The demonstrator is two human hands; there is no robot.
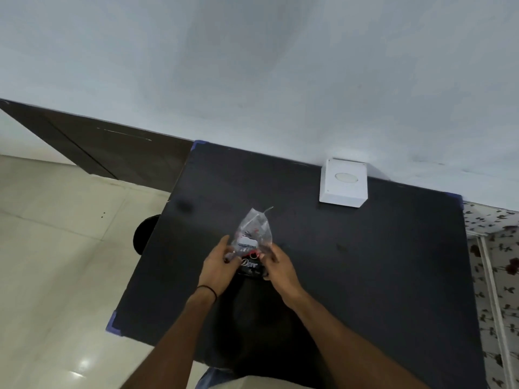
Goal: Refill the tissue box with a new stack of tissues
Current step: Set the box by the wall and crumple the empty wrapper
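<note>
White tissue box (343, 183), one; hands (216, 269), two

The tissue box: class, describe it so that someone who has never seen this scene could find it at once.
Start at the black table standing against the pale wall. Follow its far edge towards the right, where the tissue box sits against the wall. It is the only white, square box there, with an oval opening on top, well apart from the clear plastic packet held in both hands.

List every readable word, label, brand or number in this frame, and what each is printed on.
"Dove": white script on the dark lower part of the clear plastic packet held between both hands.
Red and white print higher on the packet: too blurred to read.
White square tissue box: no readable text.
</note>
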